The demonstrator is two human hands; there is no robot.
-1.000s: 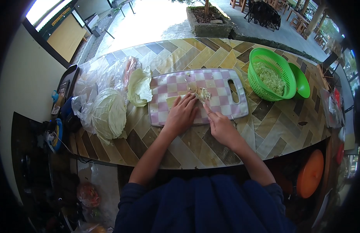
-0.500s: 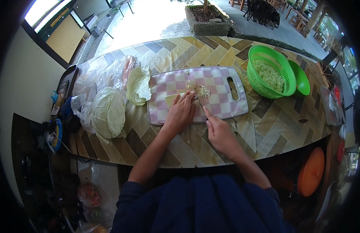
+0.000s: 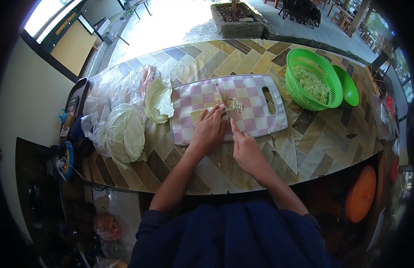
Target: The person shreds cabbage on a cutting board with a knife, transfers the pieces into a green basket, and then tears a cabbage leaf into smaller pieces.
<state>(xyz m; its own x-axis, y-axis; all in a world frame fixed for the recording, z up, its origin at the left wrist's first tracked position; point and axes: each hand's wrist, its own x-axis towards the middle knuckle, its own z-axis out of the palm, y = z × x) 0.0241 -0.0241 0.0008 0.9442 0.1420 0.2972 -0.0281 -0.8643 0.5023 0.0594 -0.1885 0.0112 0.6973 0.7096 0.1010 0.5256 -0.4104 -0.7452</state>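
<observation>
Clock hours are read from the middle of the chopping board (image 3: 187, 96).
- Plastic bag (image 3: 96, 109), crumpled: nine o'clock.
- Cabbage (image 3: 125, 134), large and pale: eight o'clock, touching the bag.
- Loose leaf (image 3: 158, 100), cupped: between nine and ten, beside the board.
- Left hand (image 3: 208, 132): fingers close together, tips pinning the cabbage piece (image 3: 196, 115) just left of centre; thumb not clear.
- Knife (image 3: 222, 95): blade by those fingertips, tip towards eleven.
- Right hand (image 3: 247, 151): five o'clock, index finger forward, the rest curled around the handle.
- Cut shreds (image 3: 235, 105): small heap, right of the blade.
- Green basket (image 3: 335, 91), holding shredded cabbage (image 3: 310, 85): two o'clock.
- Green bowl (image 3: 350, 88): behind the basket's right side.

Step, as judged: slicing. Another cut would call for a firm pin and fingertips tucked clear of the edge.
</observation>
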